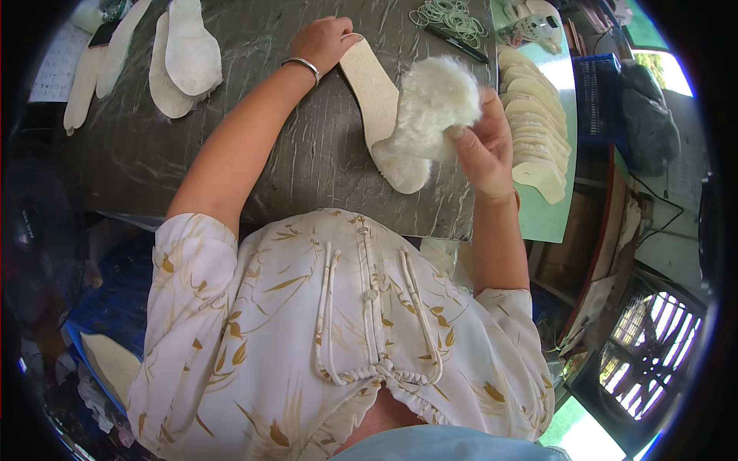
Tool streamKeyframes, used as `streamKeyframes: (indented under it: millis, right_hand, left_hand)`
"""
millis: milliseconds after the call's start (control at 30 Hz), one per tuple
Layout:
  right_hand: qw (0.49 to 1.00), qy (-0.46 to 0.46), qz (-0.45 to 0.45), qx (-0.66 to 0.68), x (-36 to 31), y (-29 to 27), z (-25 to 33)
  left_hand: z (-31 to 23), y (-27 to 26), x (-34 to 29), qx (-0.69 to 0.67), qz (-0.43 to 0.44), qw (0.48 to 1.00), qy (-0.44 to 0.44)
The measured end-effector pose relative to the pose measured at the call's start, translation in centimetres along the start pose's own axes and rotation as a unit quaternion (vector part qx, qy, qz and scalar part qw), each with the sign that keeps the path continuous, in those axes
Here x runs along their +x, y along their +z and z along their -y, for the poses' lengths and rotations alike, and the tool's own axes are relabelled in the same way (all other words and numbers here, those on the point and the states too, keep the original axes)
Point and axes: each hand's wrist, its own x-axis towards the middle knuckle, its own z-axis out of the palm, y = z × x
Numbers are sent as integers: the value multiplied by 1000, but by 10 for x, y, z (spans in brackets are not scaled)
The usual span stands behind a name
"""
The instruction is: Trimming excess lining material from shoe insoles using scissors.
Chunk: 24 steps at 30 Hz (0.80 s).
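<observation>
A beige insole (pixel 370 81) lies lengthwise on the dark tabletop, its narrow end toward me. At its far tip my left hand (pixel 323 42) is closed, with the thumb on the edge. Over the near end of the insole lies a white fleece insole (pixel 438 100) with fluffy pile. My right hand (pixel 486 150) pinches the fleece insole by its right edge, thumb on the pile, and holds its wide part raised and bent up. The fleece's near end rests on the beige insole; whether the two are stuck together there, I cannot tell.
Fleece and beige insoles (pixel 191 50) lie at the far left, beside longer pale strips (pixel 115 54). A dark pen (pixel 457 44) and a tangle of pale green rubber bands (pixel 453 19) are at the back. Overlapping beige insoles (pixel 534 115) line the right, near a blue crate (pixel 597 96).
</observation>
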Motion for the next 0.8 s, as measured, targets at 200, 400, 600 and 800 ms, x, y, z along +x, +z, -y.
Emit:
streamKeyframes:
  millis: [200,400,600,800]
  right_hand:
    - [1000,-7,3,-6,22,-6,-12]
    - [999,-23,38,-4,25,1,-18]
    - [997,-32,73,-18,31,-2,-18]
    - [982,-19,153,-113,39,8,-27]
  left_hand:
    - [6,7,-12,33,-25,996,85]
    - [-18,-18,-19,133,-88,936,314]
    - [-8,-43,-58,98,57,935,337]
    - [-11,-86,-117,-587,159,787,-104]
